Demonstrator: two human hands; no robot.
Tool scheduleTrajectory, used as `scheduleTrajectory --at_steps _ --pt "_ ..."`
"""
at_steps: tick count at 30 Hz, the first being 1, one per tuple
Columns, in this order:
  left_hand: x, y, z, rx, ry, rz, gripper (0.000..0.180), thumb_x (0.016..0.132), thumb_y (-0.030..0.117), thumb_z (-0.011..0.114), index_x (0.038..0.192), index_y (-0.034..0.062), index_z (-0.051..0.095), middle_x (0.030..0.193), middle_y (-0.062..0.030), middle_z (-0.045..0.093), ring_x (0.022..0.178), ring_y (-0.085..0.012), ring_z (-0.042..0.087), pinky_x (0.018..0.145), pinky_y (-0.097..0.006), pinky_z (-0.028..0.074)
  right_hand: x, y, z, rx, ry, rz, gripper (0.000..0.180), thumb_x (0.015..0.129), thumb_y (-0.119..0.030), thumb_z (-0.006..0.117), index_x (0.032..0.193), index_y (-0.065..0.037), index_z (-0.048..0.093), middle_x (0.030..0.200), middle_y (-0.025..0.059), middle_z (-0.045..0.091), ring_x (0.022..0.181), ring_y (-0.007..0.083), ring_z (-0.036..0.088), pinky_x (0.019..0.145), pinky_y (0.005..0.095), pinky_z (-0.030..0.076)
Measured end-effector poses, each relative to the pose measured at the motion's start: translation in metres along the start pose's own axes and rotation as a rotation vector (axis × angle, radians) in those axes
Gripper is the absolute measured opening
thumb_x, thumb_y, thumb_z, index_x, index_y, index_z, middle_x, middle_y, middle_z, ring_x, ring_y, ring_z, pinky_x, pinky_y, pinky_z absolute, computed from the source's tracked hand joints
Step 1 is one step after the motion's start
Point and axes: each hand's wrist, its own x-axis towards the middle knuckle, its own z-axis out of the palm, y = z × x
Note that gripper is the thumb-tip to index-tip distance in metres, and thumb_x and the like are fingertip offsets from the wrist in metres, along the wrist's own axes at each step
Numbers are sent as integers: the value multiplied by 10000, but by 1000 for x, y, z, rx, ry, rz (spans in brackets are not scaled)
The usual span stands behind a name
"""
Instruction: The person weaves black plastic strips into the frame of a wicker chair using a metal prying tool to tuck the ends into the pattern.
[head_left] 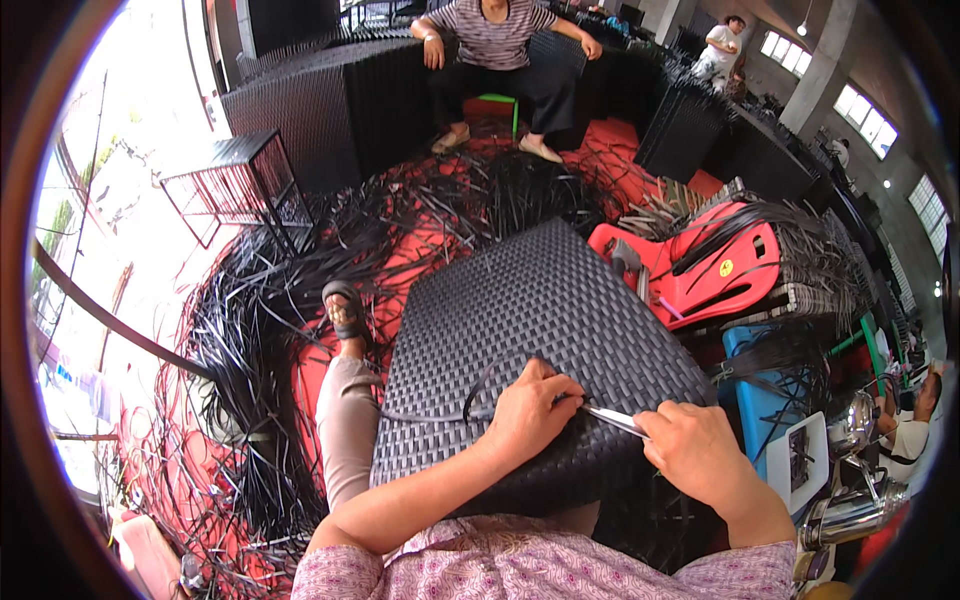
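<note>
A black woven panel [530, 290] of flat plastic strips lies in front of me. My right hand [695, 450] grips a slim, silvery pointed tool [615, 418], its tip angled left toward my other hand. My left hand [530, 405] rests on the panel's near part, thumb and fingers pinched around the end of a black plastic strip [478, 392]. A loose length of that strip curls up on the left of the hand. The tool's tip meets the pinched fingers; the exact contact is hidden there.
Black strips [250, 370] lie heaped on the red floor at left. A red plastic chair [720, 265] and a blue stool [755, 400] flank the panel's right. A small black frame table [235, 170] stands far left. A seated person [495, 50] faces me beyond.
</note>
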Motion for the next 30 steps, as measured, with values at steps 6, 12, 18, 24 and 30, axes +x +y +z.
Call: scheduleTrajectory --at_steps 6,12,18,24,30 --pt "-6 17 2 124 82 59 127 855 118 693 981 102 690 1077 -134 574 932 -332 605 778 -403 521 -5 1 1 21 12 14 98 829 -155 667 851 -77 614 733 82 615 703 262 679 591 406 532" --pt "-2 7 5 -7 29 30 138 856 105 690 991 76 675 1001 -116 587 937 -298 590 792 -382 505 -3 7 1 92 -11 54 133 830 -186 668 875 -71 619 758 100 635 719 289 680 615 426 532" --pt "1 -15 7 -306 -80 -91 120 929 125 665 1036 74 649 976 -50 589 939 -182 544 807 -297 486 9 17 -14 147 26 116 232 873 -257 658 979 -54 622 830 142 666 763 348 673 680 473 519" --pt "-1 -19 8 -342 -143 -123 139 948 157 660 1053 67 646 1030 -46 592 963 -156 554 837 -277 490 43 38 -4 392 -50 88 237 915 -223 633 1020 -10 631 845 129 684 683 279 675 652 399 526" --pt "-1 -28 22 -285 -112 -80 154 933 107 664 1075 48 648 1035 -63 584 894 -162 571 762 -281 474 98 27 27 943 -287 224 311 834 -256 682 977 15 628 736 102 676 569 182 666 541 326 522"
